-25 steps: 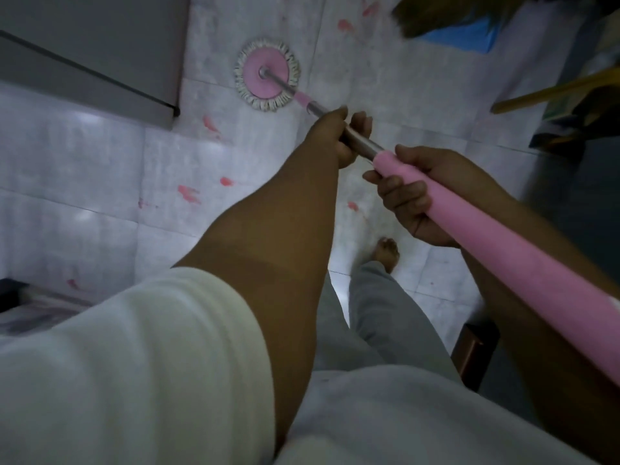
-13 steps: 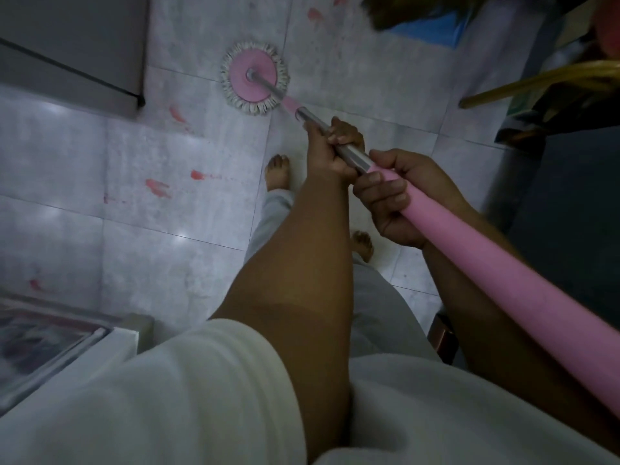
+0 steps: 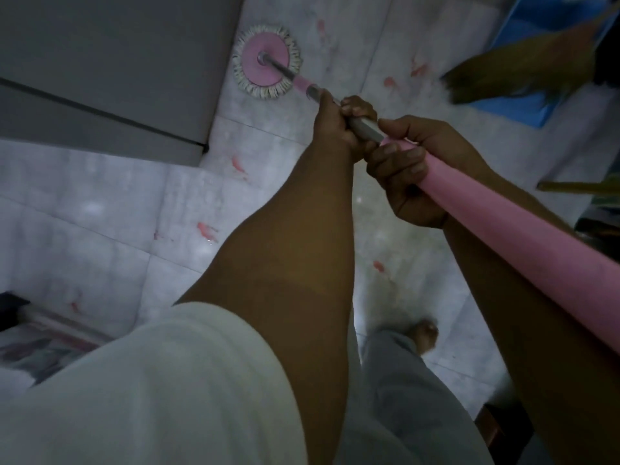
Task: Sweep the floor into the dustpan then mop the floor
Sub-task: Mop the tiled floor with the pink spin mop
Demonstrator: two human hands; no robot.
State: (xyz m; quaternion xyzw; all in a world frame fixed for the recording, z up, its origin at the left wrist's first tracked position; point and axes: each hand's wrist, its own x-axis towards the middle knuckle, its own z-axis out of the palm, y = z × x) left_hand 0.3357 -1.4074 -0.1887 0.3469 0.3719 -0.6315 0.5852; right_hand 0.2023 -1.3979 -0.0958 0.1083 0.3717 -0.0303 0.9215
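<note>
A round pink mop head [image 3: 266,62] with a white fringe lies flat on the pale tiled floor [image 3: 100,203], close to the corner of a grey cabinet. Its handle [image 3: 503,229] runs from a metal shaft to a thick pink sleeve toward the lower right. My left hand [image 3: 339,124] grips the metal shaft. Just behind it, my right hand [image 3: 412,169] grips the start of the pink sleeve. Several red marks dot the tiles. A straw broom [image 3: 523,72] lies at the upper right over a blue dustpan [image 3: 523,109].
A grey cabinet [image 3: 110,68] fills the upper left. My bare foot [image 3: 422,333] and grey trouser leg stand on the tiles below the hands. A low shelf edge [image 3: 40,337] sits at the lower left. A yellowish stick [image 3: 577,186] and dark objects crowd the right edge.
The mop head has slid closer to the cabinet corner. One foot has stepped back out of sight behind my arm. Both hands keep the same grip on the handle.
</note>
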